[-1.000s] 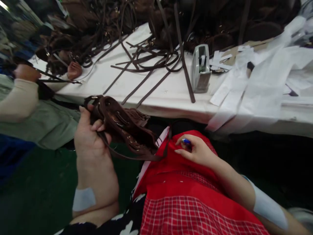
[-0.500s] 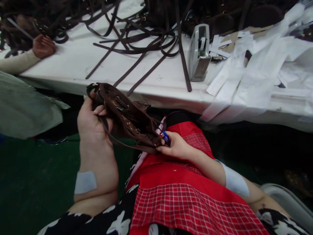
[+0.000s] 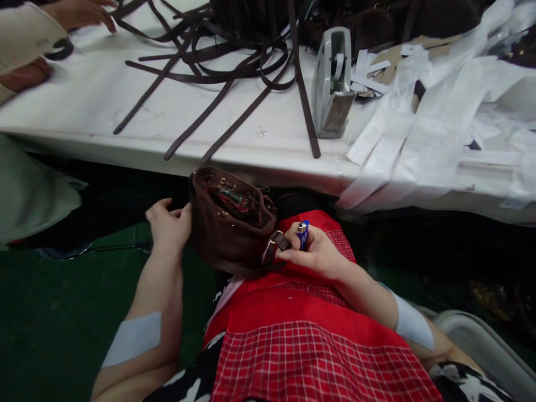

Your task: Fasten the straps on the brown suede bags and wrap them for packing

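A dark brown leather handbag [image 3: 234,245] rests over my lap, its mouth open upward with brass rings around the rim and a patterned lining inside. My left hand [image 3: 171,230] is by the bag's left side, fingers apart and holding nothing; whether a fingertip touches the leather I cannot tell. In my right hand [image 3: 316,251] a blue lighter [image 3: 303,234] stands upright, metal end on top. The same hand pinches a short strap tab [image 3: 280,240] joined to a metal ring on the bag's right side.
Long brown straps [image 3: 234,67] lie tangled on the white table [image 3: 268,139]. Beside them stands a grey tape dispenser [image 3: 334,89]. White paper strips [image 3: 414,123] hang over the table edge at right. A co-worker's hands [image 3: 79,14] are at upper left.
My left hand has let go of the bag and moved down. The bag has turned more upright, its mouth now facing up. The co-worker's hands have shifted.
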Action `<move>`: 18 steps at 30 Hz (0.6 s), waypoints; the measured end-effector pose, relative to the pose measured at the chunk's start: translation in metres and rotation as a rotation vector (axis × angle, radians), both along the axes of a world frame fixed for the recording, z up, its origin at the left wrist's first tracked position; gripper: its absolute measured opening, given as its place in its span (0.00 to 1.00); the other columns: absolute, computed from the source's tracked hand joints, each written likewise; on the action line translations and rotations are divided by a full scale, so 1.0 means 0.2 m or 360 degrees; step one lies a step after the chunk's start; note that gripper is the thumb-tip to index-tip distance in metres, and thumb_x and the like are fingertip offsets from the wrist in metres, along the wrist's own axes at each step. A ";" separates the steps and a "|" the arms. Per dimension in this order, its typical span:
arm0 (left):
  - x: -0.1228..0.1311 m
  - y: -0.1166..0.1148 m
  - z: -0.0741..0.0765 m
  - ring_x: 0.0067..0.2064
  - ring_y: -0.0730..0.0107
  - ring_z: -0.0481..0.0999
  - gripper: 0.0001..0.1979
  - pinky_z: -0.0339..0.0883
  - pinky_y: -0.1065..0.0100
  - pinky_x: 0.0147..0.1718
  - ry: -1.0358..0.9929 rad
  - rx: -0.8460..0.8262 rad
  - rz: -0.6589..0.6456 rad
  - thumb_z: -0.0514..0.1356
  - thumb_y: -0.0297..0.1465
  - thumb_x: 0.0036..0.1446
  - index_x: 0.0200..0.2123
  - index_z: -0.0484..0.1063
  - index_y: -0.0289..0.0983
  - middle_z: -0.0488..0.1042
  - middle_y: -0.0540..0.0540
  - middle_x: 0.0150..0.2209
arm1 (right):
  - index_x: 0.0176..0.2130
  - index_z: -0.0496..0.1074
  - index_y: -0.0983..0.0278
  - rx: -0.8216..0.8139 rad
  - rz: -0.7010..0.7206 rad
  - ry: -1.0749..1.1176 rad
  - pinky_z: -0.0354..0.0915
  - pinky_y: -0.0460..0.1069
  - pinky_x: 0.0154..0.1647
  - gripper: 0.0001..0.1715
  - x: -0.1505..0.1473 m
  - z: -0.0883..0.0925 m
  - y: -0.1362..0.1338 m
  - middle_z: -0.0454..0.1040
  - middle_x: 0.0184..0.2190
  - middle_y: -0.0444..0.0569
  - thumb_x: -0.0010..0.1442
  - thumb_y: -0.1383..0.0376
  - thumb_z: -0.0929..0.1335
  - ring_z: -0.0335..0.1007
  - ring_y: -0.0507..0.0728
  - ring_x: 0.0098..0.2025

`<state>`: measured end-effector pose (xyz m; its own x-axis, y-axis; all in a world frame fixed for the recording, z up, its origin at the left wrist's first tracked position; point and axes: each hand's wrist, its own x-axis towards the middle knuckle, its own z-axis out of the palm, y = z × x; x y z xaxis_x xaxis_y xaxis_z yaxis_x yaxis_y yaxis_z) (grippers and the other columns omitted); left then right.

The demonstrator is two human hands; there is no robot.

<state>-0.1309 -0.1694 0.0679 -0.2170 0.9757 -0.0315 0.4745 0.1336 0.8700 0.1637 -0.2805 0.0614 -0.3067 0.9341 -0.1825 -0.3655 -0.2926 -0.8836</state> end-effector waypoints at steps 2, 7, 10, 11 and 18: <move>0.03 -0.02 0.06 0.47 0.64 0.74 0.22 0.71 0.62 0.44 0.0501 0.0365 -0.0011 0.65 0.25 0.53 0.51 0.66 0.32 0.66 0.37 0.56 | 0.26 0.57 0.61 -0.0023 0.0030 -0.0003 0.55 0.46 0.27 0.25 0.00 -0.01 0.00 0.61 0.23 0.39 0.52 0.58 0.76 0.54 0.49 0.25; 0.29 -0.12 0.28 0.65 0.52 0.62 0.18 0.56 0.47 0.63 0.0827 0.0739 -0.1050 0.56 0.27 0.56 0.51 0.71 0.38 0.65 0.43 0.63 | 0.26 0.57 0.62 -0.0046 0.0123 0.0034 0.55 0.45 0.28 0.25 0.01 0.01 0.01 0.63 0.24 0.40 0.51 0.59 0.76 0.56 0.49 0.26; 0.44 -0.14 0.34 0.64 0.53 0.64 0.19 0.55 0.48 0.64 0.0800 0.0507 -0.1663 0.57 0.29 0.54 0.50 0.71 0.39 0.66 0.43 0.63 | 0.27 0.58 0.62 -0.0042 0.0113 -0.0003 0.56 0.46 0.29 0.23 0.05 0.01 0.00 0.63 0.25 0.40 0.52 0.59 0.76 0.57 0.49 0.27; 0.48 -0.14 0.33 0.63 0.52 0.65 0.18 0.57 0.49 0.63 0.0831 0.0417 -0.1786 0.58 0.31 0.54 0.49 0.72 0.38 0.66 0.42 0.63 | 0.27 0.58 0.62 -0.0040 0.0092 -0.0024 0.56 0.46 0.29 0.23 0.06 0.00 -0.01 0.63 0.25 0.40 0.52 0.59 0.76 0.57 0.49 0.27; 0.57 -0.19 0.20 0.40 0.60 0.79 0.12 0.72 0.61 0.35 0.1297 0.0213 -0.1826 0.57 0.40 0.61 0.33 0.73 0.37 0.73 0.41 0.54 | 0.25 0.58 0.61 0.0095 -0.0169 -0.0505 0.55 0.46 0.27 0.22 0.13 -0.04 -0.11 0.62 0.24 0.40 0.54 0.60 0.74 0.56 0.49 0.25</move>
<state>-0.0167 -0.2066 0.1087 0.7757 0.6054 -0.1785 0.6299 -0.7250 0.2785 0.1902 -0.3024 0.0537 -0.1441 0.9697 -0.1972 -0.0954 -0.2120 -0.9726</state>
